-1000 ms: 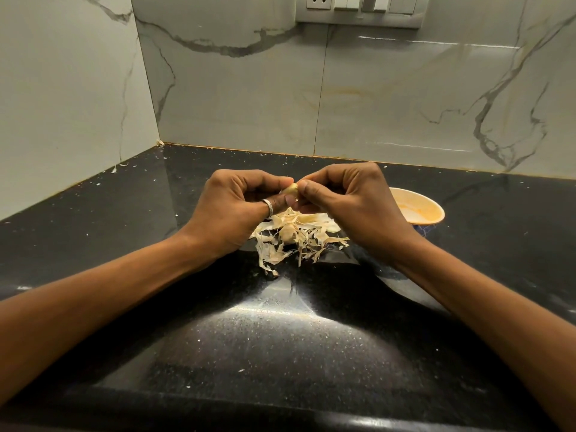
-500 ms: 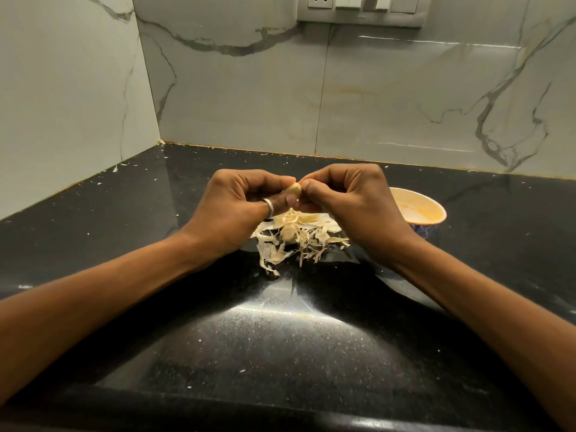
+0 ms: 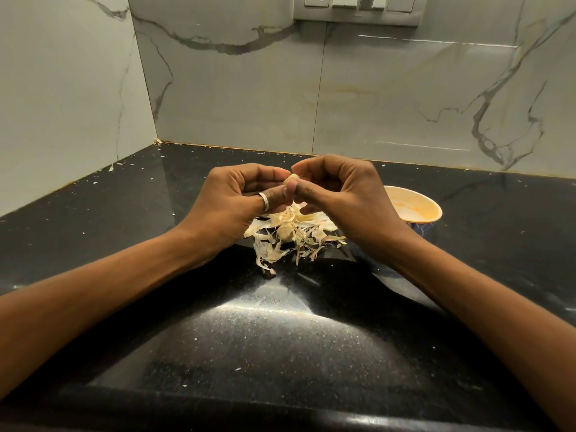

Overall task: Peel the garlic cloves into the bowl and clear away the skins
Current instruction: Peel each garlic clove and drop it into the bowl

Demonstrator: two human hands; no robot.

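Nearest the viewer lay a polished black stone countertop (image 3: 265, 353), speckled with pale flecks and carrying a broad glare patch. Two bare forearms converged over it. Directly beneath the fingers sat a loose heap of garlic skins (image 3: 314, 236), papery, cream-coloured, torn into curled strips. A rounded, partly skinned clove (image 3: 286, 232) sat in its middle.

Above the heap, the left hand (image 3: 227, 207) and right hand (image 3: 349, 198) met fingertip to fingertip. Both had curled fingers closed narrowly on one small, pale garlic clove (image 3: 289, 179), which was pinched between the thumbs and forefingers of both hands. Only its smooth tip showed. A plain silver ring (image 3: 264, 201) banded the left thumb.

Just beyond the right hand's knuckles stood a round bowl (image 3: 417, 204), cream inside with an orange smear and dark blue patterned outside. The hand hid part of the bowl, so its contents could not be told.

Behind the fingers rose glossy grey-veined marble-look wall tiles (image 3: 374, 88), with a rectangular switch plate (image 3: 358, 10) at the top.
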